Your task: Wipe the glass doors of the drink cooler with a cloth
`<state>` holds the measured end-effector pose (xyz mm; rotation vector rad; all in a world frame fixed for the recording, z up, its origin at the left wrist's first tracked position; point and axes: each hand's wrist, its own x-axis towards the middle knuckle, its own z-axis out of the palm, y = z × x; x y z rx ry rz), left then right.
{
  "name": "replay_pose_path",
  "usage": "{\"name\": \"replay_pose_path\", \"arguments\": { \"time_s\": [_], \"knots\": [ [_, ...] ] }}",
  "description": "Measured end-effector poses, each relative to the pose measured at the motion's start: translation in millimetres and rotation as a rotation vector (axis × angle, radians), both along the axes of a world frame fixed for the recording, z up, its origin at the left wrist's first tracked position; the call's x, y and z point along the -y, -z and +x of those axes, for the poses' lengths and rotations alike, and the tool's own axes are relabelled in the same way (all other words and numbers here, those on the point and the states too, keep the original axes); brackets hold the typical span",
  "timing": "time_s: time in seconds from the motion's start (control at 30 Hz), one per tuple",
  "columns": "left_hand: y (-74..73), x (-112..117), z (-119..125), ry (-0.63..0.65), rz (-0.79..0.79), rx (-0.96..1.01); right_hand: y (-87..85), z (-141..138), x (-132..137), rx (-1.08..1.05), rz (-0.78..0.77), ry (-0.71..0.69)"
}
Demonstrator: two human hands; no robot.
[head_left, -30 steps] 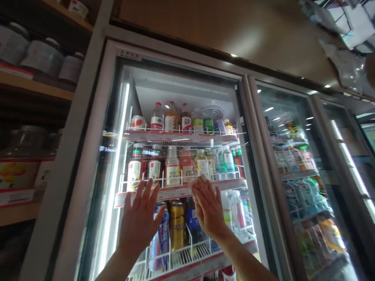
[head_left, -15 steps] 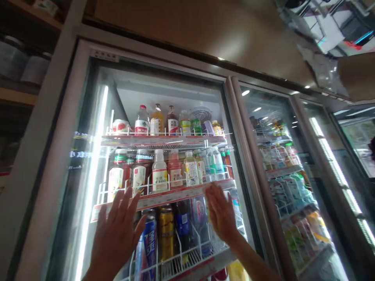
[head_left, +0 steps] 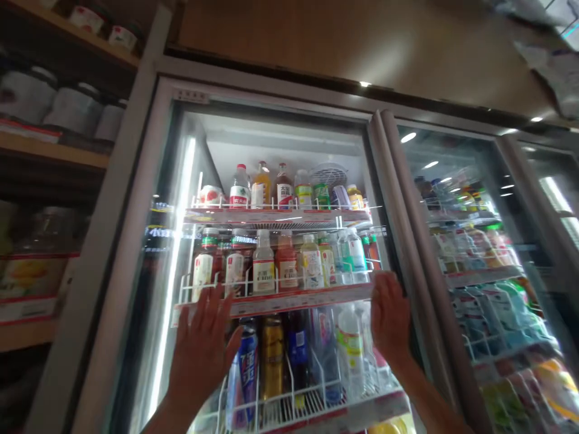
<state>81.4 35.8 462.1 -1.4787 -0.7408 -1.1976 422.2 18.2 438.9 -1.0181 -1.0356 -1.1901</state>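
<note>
I face a lit drinks fridge with a glass door (head_left: 271, 150). My left hand (head_left: 201, 352) lies flat on the glass, fingers spread, near the door's left side at the height of the middle shelf (head_left: 289, 297). My right hand (head_left: 389, 316) is flat and open too, pressed near the door's right edge beside the grey frame post (head_left: 409, 253). Neither hand holds anything. Behind the glass stand rows of bottles (head_left: 265, 265) and cans (head_left: 272, 355) in white wire racks.
A second glass fridge door (head_left: 470, 253) with more drinks adjoins on the right. Wooden shelves (head_left: 49, 150) with jars and boxes stand to the left. A brown panel (head_left: 339, 42) runs above the fridges.
My right hand has slid right along the glass, from the door's middle to its right edge. My left hand has stayed near the left side. The view has swung slightly.
</note>
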Motion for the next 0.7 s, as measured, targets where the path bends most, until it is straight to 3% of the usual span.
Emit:
{"name": "replay_pose_path", "arguments": {
  "time_s": [0.1,0.23,0.3,0.43,0.5,0.63,0.7],
  "knots": [
    [1.1,4,1,-0.058,0.013,-0.003,-14.8,-27,-6,-0.043,0.029,-0.066],
    [1.7,6,0,-0.117,0.017,-0.008,-2.5,-87,-2,0.39,-0.167,-0.108],
    [1.9,6,0,-0.117,0.007,-0.009,-2.5,-90,0,0.478,-0.186,-0.095],
    [2.5,4,0,-0.087,0.004,-0.008,-21.7,-70,-3,0.099,-0.019,-0.024],
    [2.9,2,0,-0.066,0.009,-0.005,-24.1,-79,-3,0.045,-0.02,-0.021],
    [3.3,1,-3,-0.023,0.006,-0.007,-16.0,-110,1,0.394,-0.21,-0.065],
    [1.9,2,-7,-0.009,0.014,-0.03,-22.0,-108,1,0.413,-0.204,-0.051]
  ]
}}
